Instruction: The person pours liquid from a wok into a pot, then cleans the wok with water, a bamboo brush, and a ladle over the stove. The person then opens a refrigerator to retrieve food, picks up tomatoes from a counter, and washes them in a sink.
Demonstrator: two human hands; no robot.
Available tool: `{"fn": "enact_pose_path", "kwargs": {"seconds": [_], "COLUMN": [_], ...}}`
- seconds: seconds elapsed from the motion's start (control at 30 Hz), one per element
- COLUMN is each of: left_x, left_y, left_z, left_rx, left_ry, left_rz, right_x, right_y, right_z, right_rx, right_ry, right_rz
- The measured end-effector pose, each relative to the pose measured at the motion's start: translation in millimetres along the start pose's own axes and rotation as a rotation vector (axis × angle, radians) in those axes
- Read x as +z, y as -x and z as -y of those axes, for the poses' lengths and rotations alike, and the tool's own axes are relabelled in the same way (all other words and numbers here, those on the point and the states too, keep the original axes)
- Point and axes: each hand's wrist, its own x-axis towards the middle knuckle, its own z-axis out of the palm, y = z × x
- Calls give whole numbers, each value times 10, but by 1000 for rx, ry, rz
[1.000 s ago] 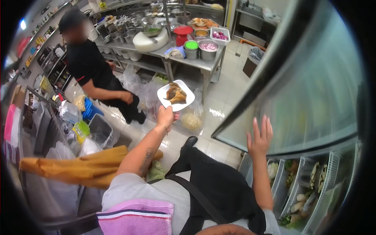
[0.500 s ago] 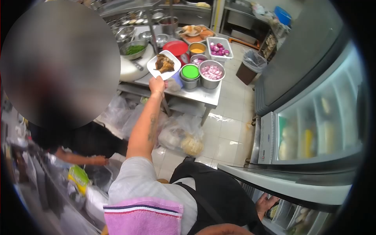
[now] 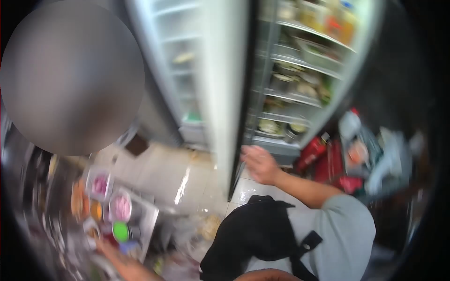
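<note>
My left hand (image 3: pixel 102 244) reaches out at the lower left, blurred, with its fingers at the rim of a white plate (image 3: pixel 89 242). Browned cooked food (image 3: pixel 95 231) lies on that plate, over the steel table's edge. On the other side, my right hand (image 3: pixel 260 164) is by the edge of the open glass fridge door (image 3: pixel 224 140). Its fingers are stretched out, and their tips meet the door edge or come very close to it. Behind the door, lit shelves of the fridge (image 3: pixel 304 96) hold containers, bottles and wrapped food.
The steel table (image 3: pixel 151 218) carries a pot of chopped onions (image 3: pixel 123 207), a basket of red onions (image 3: pixel 99 185) and a green-lidded container (image 3: pixel 120 231). Plastic bags (image 3: pixel 187 236) lie on the floor. Red crates and bags (image 3: pixel 323 157) stand right of the fridge.
My view has swung right toward the fridge, so the table now sits lower left. My right hand has come into fuller view at the door. The plate remains at my left hand.
</note>
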Motion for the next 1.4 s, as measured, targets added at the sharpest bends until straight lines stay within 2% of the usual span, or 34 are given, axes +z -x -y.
{"fn": "enact_pose_path", "kwargs": {"seconds": [0.07, 0.13, 0.2, 0.23, 0.27, 0.33, 0.37, 0.4, 0.43, 0.47, 0.53, 0.57, 0.6, 0.67, 0.7, 0.73, 0.8, 0.87, 0.9, 0.93, 0.97, 1.0, 1.03, 1.07, 1.13, 1.23, 1.33, 1.37, 1.4], "left_x": [143, 553, 987, 1266, 1574, 2197, 2598, 2975, 3284, 3467, 3568, 3760, 3829, 4437, 4343, 4367, 4261, 4377, 4382, 4305, 4170, 4088, 4158, 4234, 4331, 4295, 4056, 4405, 4191], "left_y": [46, 375, 686, 862, 1032, 1795, 2162, 2634, 3055, 3315, 3349, 3536, 3495, 3954, 3730, 3682, 3502, 3617, 3672, 3610, 3462, 3364, 3393, 3492, 3573, 3520, 3259, 3740, 3628], "left_z": [82, 191, 375, 521, 674, 869, 846, 817, 765, 717, 1159, 1120, 1303, 1148, 1319, 1383, 1542, 1459, 1436, 1487, 1561, 1602, 1602, 1551, 1532, 1612, 1702, 1449, 1574], "left_rx": [154, 293, 376, 381, 353, 342, 303, 508, 712, 777, 866, 839, 815, 587, 714, 711, 702, 716, 726, 720, 746, 774, 770, 776, 785, 727, 1513, 1194, 1184], "left_ry": [-221, -450, -572, -589, -571, -443, -424, -403, -384, -406, -462, -518, -574, -359, -437, -414, -503, -526, -555, -557, -607, -658, -650, -608, -555, -486, -916, -746, -765], "left_rz": [-131, -263, -235, -149, -4, 254, 411, 538, 666, 777, 664, 606, 440, 226, 188, 137, -16, -24, -39, -52, -56, -59, -73, -45, -13, -83, -245, -89, -86], "right_x": [114, 237, 307, 373, 459, 383, 291, 200, 114, -18, -420, -718, -1087, -1438, -1642, -1798, -2026, -2203, -2454, -2229, -2232, -2354, -2662, -2722, -2818, -2837, -2769, -2752, -2729], "right_y": [-39, -82, -122, -154, -202, -136, -183, -200, -199, -203, -256, -303, -348, -313, -362, -412, -557, -748, -988, -857, -831, -873, -1050, -1082, -1042, -1103, -1219, -1240, -1259], "right_z": [31, -39, -39, -72, -130, -168, -385, -659, -1009, -1399, -2242, -2635, -2997, -3864, -4269, -4595, -5264, -5755, -5822, -6506, -6754, -6852, -6301, -6360, -6235, -6406, -6552, -6575, -6617], "right_rx": [37, 49, 82, 98, 105, 93, -37, -169, -195, -156, -44, 29, 56, 129, 184, 294, 477, 656, 869, 713, 642, 703, 957, 1011, 947, 928, 916, 910, 903], "right_ry": [9, 37, -37, -25, -145, -259, -212, -167, -89, 18, 149, 176, 218, 381, 478, 584, 570, 569, 492, 611, 687, 765, 746, 794, 886, 922, 927, 931, 936], "right_rz": [-116, -124, -109, -108, -106, -110, -116, -122, -145, -178, -228, -244, -261, -227, -165, -110, -1, 115, 483, 198, 24, 39, 150, 183, 243, 280, 295, 303, 312]}}
